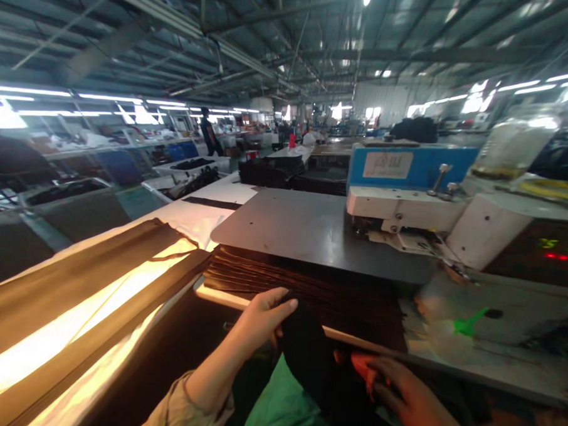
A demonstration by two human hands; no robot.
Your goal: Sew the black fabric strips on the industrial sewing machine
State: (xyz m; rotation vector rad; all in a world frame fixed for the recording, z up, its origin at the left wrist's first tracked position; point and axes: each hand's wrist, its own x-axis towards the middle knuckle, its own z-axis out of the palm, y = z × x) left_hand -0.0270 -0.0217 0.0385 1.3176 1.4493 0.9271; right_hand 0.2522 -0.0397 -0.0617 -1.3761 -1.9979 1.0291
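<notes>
A black fabric piece (309, 346) hangs in front of my body, below the table's front edge. My left hand (263, 316) pinches its upper left corner between thumb and fingers. My right hand (392, 381) is lower and to the right, its fingers curled at the dark cloth's other side under a reddish light; the exact grip is hard to see in the shadow. Just beyond the hands, a stack of dark fabric pieces (303, 295) lies under a flat grey metal plate (293, 223).
A sewing machine (406, 206) with a blue panel stands on the right. Long brown fabric (98, 249) lies across the brightly lit table at left. More dark stacks (271, 170) sit behind the plate. A person (207, 133) stands far off at left.
</notes>
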